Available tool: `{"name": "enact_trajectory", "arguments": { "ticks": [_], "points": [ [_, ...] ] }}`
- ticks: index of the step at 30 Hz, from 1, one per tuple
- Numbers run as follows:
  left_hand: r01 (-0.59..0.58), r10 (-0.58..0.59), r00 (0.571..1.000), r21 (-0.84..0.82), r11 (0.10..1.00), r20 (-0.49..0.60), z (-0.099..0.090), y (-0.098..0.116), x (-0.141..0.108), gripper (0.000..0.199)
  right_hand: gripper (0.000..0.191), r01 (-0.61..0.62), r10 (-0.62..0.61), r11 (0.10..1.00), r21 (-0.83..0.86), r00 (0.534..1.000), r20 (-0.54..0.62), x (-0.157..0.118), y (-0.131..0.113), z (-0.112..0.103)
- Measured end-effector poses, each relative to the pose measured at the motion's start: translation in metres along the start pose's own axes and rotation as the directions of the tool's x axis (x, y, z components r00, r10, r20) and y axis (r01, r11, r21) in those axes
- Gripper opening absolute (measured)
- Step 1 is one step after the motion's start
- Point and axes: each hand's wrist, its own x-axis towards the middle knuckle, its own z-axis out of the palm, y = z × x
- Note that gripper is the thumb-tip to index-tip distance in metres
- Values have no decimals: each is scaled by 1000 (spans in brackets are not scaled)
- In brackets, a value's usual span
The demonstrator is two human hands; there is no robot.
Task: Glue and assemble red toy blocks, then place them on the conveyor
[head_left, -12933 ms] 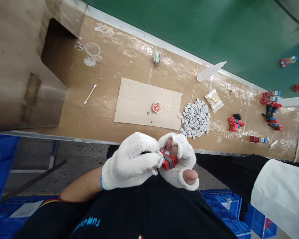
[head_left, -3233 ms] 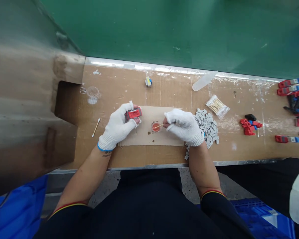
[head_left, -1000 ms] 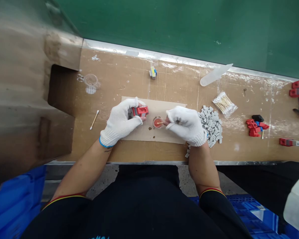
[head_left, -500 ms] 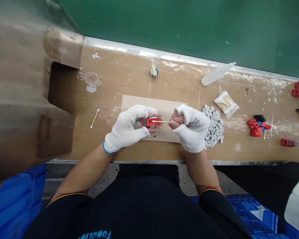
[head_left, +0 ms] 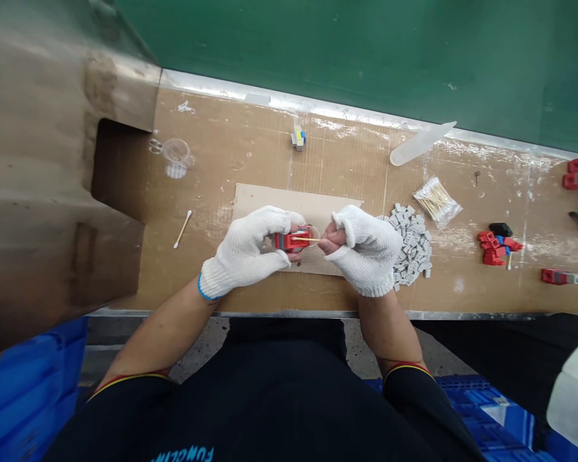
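Note:
My left hand (head_left: pixel 250 249), in a white fingerless glove, is closed around a small red and grey plastic toy part (head_left: pixel 286 242). Pinched in the fingertips of my gloved right hand (head_left: pixel 363 247) is a cotton swab (head_left: pixel 307 239), its tip resting on the toy part. Both hands are over a pale cardboard sheet (head_left: pixel 313 202) on the bench. The rim of a clear round cup (head_left: pixel 316 232) shows partly behind the toy part. Beside my right hand lies a heap of small grey plastic pieces (head_left: pixel 413 247).
A bag of cotton swabs (head_left: pixel 437 201), a translucent white scraper-like tool (head_left: pixel 421 144) and red toy parts (head_left: pixel 494 247) lie to the right. On the left are a loose swab (head_left: pixel 183 229), a clear cup (head_left: pixel 176 153) and a metal housing (head_left: pixel 62 192). A small grey-yellow-blue piece (head_left: pixel 297 138) sits behind.
My right hand has moved slightly left and down with the swab, which now reaches further over the toy part. The toy part has tilted a little in my left hand.

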Motion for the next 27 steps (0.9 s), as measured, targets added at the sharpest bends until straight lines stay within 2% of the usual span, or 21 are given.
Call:
{"name": "enact_trajectory", "arguments": {
  "ticks": [7,11,17,21,27],
  "points": [
    [-60,55,998,143,988,37,-11,5,6,33,32,23,-25,999,43,998,58,3,-2,-3],
    [-107,106,994,178,978,20,-15,10,9,30,32,10,-11,1000,3,999,46,3,-2,-6],
    [-92,85,996,250,964,36,-16,14,4,25,34,38,-34,998,-54,997,67,4,-3,-4],
    [-162,159,987,296,941,36,-16,14,2,23,31,72,-69,997,-32,994,89,6,-4,-2],
    [-218,215,976,331,918,47,-15,14,2,26,41,69,-58,994,-86,990,126,7,-5,-1]
  ]
}}
